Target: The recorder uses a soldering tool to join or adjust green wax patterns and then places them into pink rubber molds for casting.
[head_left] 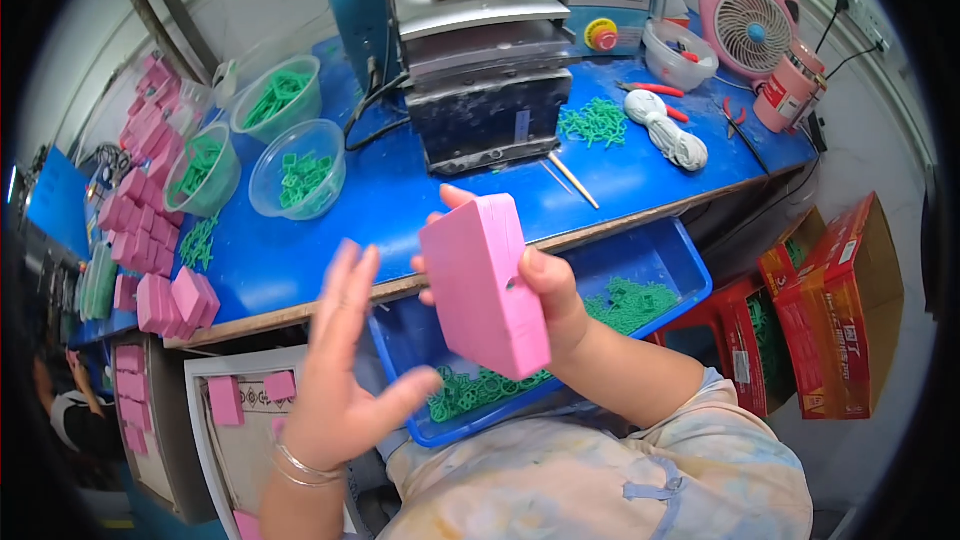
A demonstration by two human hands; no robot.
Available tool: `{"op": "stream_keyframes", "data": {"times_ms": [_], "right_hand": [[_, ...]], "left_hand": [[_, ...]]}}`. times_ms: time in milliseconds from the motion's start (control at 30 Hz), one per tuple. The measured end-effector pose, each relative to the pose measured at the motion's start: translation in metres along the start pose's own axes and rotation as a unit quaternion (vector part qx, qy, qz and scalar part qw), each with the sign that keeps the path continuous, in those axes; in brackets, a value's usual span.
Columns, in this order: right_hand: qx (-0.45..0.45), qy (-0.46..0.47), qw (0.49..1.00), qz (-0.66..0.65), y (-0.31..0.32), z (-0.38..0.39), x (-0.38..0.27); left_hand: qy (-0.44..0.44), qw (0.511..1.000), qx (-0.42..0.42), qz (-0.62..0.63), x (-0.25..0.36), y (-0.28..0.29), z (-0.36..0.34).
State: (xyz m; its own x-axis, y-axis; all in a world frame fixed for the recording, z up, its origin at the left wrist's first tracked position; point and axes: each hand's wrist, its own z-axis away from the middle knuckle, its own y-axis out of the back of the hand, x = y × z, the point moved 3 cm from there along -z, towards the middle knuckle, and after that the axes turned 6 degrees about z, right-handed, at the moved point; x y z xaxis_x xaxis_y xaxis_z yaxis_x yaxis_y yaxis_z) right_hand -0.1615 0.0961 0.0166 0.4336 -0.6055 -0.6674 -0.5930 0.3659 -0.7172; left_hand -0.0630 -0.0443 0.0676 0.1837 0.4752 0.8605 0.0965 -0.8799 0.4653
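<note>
My right hand grips an upright pink rectangular block, with a seam along its narrow side, above a blue tray of small green pieces. To the left of the block, my left hand is raised open with fingers extended and a bangle on the wrist; it holds nothing.
A black press stands on the blue bench, beside bowls of green pieces, stacked pink blocks, pliers, cord and a fan. Red boxes stand at right; another person works far left.
</note>
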Motion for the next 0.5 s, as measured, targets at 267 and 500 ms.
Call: {"op": "stream_keyframes", "data": {"times_ms": [267,500], "right_hand": [[0.03,0.057,0.979,0.192,-0.011,0.002,-0.004],[0.051,0.067,0.96,0.267,-0.004,0.0,-0.006]], "left_hand": [[0.013,0.941,0.017,0.338,-0.022,-0.07,-0.008],[0.056,0.932,0.023,0.358,-0.017,-0.064,-0.004]]}}
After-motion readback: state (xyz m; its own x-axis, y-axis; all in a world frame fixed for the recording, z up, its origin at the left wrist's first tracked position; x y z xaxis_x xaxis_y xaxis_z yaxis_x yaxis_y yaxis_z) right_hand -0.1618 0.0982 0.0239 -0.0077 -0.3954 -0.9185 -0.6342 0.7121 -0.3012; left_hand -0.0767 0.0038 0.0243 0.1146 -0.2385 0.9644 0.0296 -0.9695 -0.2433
